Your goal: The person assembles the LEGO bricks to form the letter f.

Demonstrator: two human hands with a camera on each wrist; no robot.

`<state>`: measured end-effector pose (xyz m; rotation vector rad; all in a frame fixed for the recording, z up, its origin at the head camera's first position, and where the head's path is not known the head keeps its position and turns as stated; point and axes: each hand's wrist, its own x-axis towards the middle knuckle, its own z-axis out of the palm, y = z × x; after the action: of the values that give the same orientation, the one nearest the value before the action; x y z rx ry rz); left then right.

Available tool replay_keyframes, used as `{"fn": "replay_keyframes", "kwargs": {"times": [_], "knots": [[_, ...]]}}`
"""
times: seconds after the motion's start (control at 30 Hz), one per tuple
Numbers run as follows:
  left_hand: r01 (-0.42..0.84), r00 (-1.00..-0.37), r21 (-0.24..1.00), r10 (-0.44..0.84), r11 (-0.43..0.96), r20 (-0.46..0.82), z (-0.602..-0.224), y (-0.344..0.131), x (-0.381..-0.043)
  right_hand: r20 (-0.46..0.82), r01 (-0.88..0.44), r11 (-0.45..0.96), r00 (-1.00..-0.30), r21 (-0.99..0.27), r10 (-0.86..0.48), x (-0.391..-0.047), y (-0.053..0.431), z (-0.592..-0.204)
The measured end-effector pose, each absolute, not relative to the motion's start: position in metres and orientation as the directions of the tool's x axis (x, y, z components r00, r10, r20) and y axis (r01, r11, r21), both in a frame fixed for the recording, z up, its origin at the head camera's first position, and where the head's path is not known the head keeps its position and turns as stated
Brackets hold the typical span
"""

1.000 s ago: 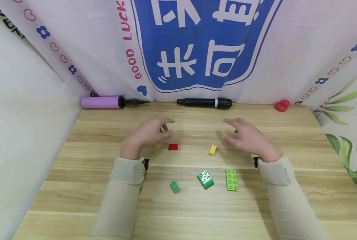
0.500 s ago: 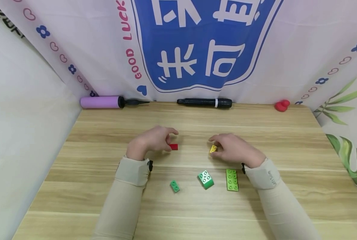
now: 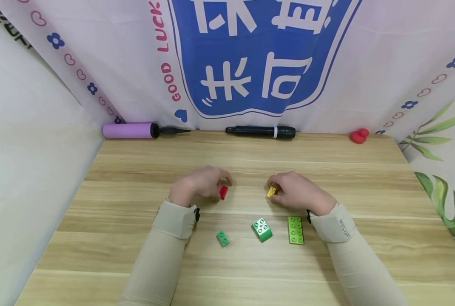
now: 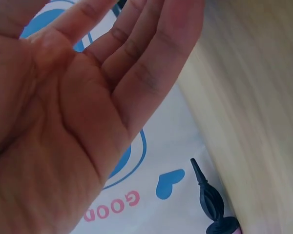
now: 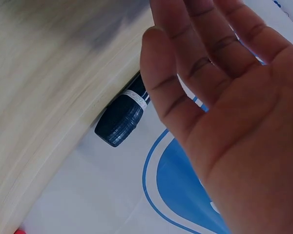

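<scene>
In the head view my left hand [image 3: 203, 183] pinches a small red toy brick [image 3: 223, 192] between thumb and index finger, low over the wooden table. Opposite it, my right hand [image 3: 295, 189] has its thumb and index finger curled about a small yellow toy brick [image 3: 271, 191]. Nearer the front lie a small green brick [image 3: 223, 238], a green brick with a curved side and white studded top [image 3: 262, 229], and a flat lime-green brick [image 3: 295, 230]. Both wrist views show the palms of the left hand [image 4: 83, 97] and right hand [image 5: 234, 112], with the bricks out of sight.
Along the table's [image 3: 116, 221] back edge lie a purple hand pump [image 3: 129, 130], a black flashlight-like object [image 3: 260, 131] with a white band, and a red rubber duck [image 3: 359, 135]. A printed cloth [image 3: 135, 63] hangs right behind them.
Both hands have come down and inward onto the bricks. The red brick has turned from lying crosswise to a slant in my left fingers. The yellow brick has stayed about where it was.
</scene>
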<state>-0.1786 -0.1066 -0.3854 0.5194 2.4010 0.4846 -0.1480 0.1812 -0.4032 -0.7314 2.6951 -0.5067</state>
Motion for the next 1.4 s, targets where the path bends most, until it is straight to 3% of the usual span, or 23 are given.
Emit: {"fn": "replay_keyframes", "kwargs": {"times": [0.23, 0.63, 1.4], "knots": [[0.272, -0.743, 0.453, 0.484, 0.849, -0.462, -0.392, -0.098, -0.177, -0.193, -0.415, 0.818, -0.834, -0.397, -0.517, -0.149, 0.181, -0.405], [0.351, -0.775, 0.458, 0.528, 0.817, -0.347, -0.402, -0.084, -0.181, -0.043, -0.472, 0.74, -0.829, -0.48, -0.557, -0.148, 0.174, -0.401], [0.299, -0.771, 0.504, 0.516, 0.81, -0.372, -0.404, -0.085, -0.18, 0.034, -0.527, 0.65, -0.79, -0.548, -0.612, -0.16, 0.133, -0.403]]}}
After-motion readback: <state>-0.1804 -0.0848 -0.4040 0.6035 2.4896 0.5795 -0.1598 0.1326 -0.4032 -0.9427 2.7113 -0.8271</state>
